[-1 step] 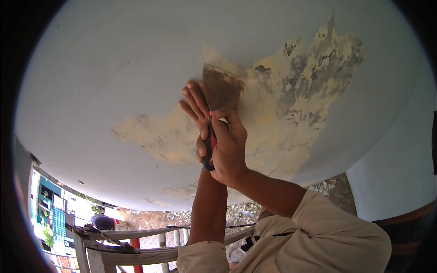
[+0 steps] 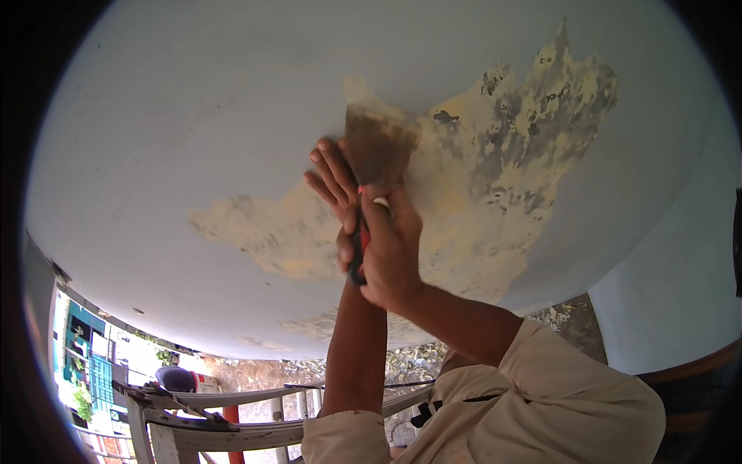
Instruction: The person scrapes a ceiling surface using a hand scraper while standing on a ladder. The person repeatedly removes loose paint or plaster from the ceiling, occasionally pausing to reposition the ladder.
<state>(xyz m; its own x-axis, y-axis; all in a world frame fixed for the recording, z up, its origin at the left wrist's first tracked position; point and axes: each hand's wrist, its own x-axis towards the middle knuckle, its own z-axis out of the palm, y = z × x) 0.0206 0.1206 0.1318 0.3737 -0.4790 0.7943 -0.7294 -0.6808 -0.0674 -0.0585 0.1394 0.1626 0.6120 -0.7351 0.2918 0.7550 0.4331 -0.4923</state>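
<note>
My right hand [image 2: 393, 251] is wrapped round the black and red handle of a wide paint scraper [image 2: 380, 151]. The scraper's brown-stained blade points up and lies against the pale painted wall [image 2: 232, 100], slightly blurred. Behind it, my left hand [image 2: 331, 174] rests on the wall with its fingers stretched out, just left of the blade. The right hand and scraper hide part of the left palm. Around both hands spreads a bare patch [image 2: 479, 201] of yellowish and grey undercoat, with dark flaked spots at the upper right.
Below me stands a worn whitish ladder [image 2: 224, 439] by a red post [image 2: 233, 417]. Paint flakes [image 2: 417, 357] litter the ground under the wall. A dark rounded object and a white-and-red bucket [image 2: 204, 382] are at the lower left. Another pale wall [image 2: 657, 294] stands at the right.
The scraper and my right hand have shifted very slightly upward, and the blade is now more blurred. My left hand stays in place.
</note>
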